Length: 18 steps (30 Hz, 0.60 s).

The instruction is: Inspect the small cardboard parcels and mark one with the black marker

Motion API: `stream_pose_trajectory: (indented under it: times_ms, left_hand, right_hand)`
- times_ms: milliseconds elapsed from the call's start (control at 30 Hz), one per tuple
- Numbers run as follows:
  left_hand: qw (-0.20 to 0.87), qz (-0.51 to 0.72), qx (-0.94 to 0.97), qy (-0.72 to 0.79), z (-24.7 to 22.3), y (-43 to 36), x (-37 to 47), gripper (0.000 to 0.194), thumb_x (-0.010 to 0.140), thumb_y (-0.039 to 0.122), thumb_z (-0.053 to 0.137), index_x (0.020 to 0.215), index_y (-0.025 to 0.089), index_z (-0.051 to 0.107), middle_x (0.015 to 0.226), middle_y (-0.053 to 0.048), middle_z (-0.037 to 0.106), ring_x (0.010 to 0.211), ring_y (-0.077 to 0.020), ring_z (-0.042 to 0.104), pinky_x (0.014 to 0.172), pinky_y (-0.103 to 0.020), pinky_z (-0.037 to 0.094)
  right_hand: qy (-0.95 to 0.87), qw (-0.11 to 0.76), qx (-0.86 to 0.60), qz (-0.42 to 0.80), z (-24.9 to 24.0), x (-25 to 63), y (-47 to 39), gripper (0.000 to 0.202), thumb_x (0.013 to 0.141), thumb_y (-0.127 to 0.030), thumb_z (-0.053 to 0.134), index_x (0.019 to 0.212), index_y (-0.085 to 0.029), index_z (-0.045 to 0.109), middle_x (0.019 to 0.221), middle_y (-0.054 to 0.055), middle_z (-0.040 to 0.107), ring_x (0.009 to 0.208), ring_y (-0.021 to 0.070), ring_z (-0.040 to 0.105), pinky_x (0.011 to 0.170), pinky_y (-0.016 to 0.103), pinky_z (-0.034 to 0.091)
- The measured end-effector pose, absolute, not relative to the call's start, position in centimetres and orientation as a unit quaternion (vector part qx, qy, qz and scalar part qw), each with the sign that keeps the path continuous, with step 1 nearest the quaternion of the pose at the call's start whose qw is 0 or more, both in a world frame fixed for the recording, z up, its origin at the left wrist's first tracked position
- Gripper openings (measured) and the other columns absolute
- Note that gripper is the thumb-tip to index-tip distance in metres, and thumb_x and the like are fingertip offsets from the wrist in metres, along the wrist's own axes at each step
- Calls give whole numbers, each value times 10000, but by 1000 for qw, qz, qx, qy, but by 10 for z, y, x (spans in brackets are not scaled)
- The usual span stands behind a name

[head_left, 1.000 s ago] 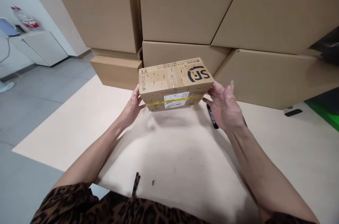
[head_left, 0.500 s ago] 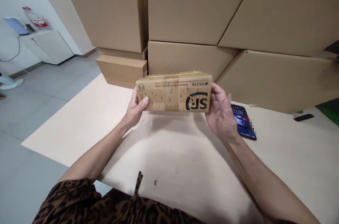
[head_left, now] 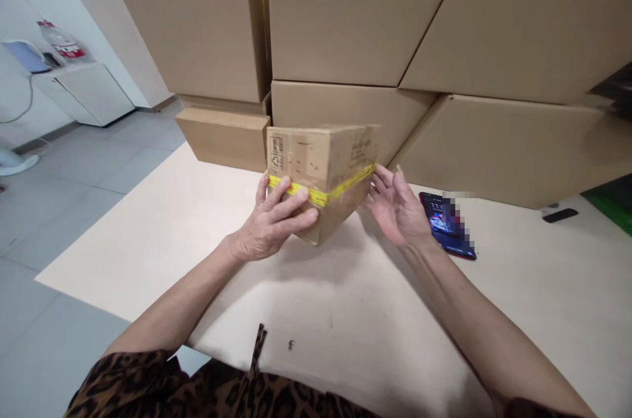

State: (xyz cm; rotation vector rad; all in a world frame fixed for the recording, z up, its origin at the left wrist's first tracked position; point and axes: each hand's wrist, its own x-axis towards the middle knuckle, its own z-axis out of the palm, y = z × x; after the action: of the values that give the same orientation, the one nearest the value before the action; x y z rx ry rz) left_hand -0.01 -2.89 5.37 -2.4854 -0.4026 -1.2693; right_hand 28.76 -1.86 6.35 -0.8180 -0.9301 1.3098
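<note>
Small cardboard parcel [head_left: 323,174] w/ yellow tape round it is held up over the pale table [head_left: 345,286], corner toward the person, just in front of the stacked cartons [head_left: 355,29]. Left hand [head_left: 269,227] wraps its near end, fingers closed across the tape; right hand [head_left: 397,210] is open-palmed, fingertips at the parcel's far side. Phone [head_left: 447,226] lies on the table just right of that hand.

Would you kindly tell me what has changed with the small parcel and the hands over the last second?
The small parcel has been turned, so a corner now faces the camera and its logo face is out of sight. The left hand now wraps its fingers over the yellow tape; the right hand has opened beside it. The phone, table and stacked cartons are unchanged.
</note>
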Motion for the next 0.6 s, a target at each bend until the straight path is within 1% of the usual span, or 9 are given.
stream_pose_trajectory:
  times_ms: [100, 167, 200, 267, 333, 400, 433, 533, 600]
  left_hand:
    - [178, -450, -860, -164, 49, -40, 11, 738, 1033, 78, 505, 1653, 473, 432, 1877, 121, 69, 1759, -194, -4, 1441, -505, -17]
    - [165, -456, -858, -171, 48, -46, 15, 742, 1021, 136, 598, 1634, 524, 440, 1884, 96, 10, 1761, -206, -27, 1437, -541, 33]
    - [152, -455, -861, -166, 48, -48, 17, 741, 1011, 192, 656, 1639, 519, 438, 1887, 69, -13, 1761, -215, -35, 1435, -546, 50]
    - [130, -452, -870, -146, 50, -51, 19, 748, 983, 338, 753, 1652, 473, 446, 1890, 10, -37, 1762, -231, -42, 1436, -523, 57]
    - [125, -458, -871, -129, 53, -51, 20, 771, 961, 464, 789, 1656, 446, 453, 1891, -15, -37, 1763, -239, -38, 1438, -496, 43]
    - [131, -468, -866, -122, 53, -50, 20, 804, 968, 518, 774, 1680, 434, 409, 1891, -14, -31, 1763, -225, -24, 1440, -475, 53]
    - [132, -472, -863, -119, 52, -49, 19, 851, 966, 551, 766, 1704, 402, 369, 1892, -26, -24, 1764, -222, -8, 1441, -461, 68]
    - [126, -486, -857, -117, 48, -45, 15, 1153, 870, 728, 782, 1761, 254, 224, 1890, -96, -13, 1763, -268, 37, 1437, -459, 147]
    - [120, -493, -850, -140, 45, -42, 12, 1311, 796, 828, 777, 1774, 228, 142, 1887, -110, -58, 1759, -338, 8, 1427, -548, 176]
  right_hand:
    - [-348, 629, -354, 598, 54, 292, -13, 472, 764, -775, 826, 970, -351, 793, 1113, -24, 821, 1106, 243, 743, 991, 468, 649]
    - [-317, 639, -343, 612, 49, 294, -9, 462, 742, -763, 853, 880, -330, 770, 966, -33, 813, 947, 218, 754, 964, 453, 656]
    - [-304, 642, -339, 617, 46, 294, -7, 465, 739, -761, 856, 865, -323, 763, 911, -32, 806, 891, 216, 754, 953, 456, 658]
    - [-287, 645, -335, 625, 43, 293, -4, 472, 763, -767, 829, 876, -313, 763, 842, -23, 795, 844, 233, 761, 935, 481, 659]
    - [-274, 649, -330, 628, 41, 291, -3, 458, 825, -763, 767, 887, -309, 757, 817, -16, 794, 844, 257, 773, 925, 515, 659]
    - [-258, 660, -322, 627, 41, 289, -3, 438, 895, -739, 699, 887, -304, 747, 844, -7, 808, 853, 264, 779, 927, 532, 657]
    - [-248, 670, -316, 624, 42, 288, -4, 428, 921, -722, 676, 889, -300, 744, 871, -2, 817, 856, 259, 780, 932, 528, 657]
    - [-229, 701, -292, 609, 46, 286, -6, 416, 966, -688, 636, 941, -289, 750, 942, 13, 826, 886, 237, 777, 941, 483, 653]
    - [-228, 718, -275, 597, 49, 286, -6, 430, 980, -696, 615, 932, -286, 737, 917, 7, 805, 895, 223, 767, 916, 444, 650]
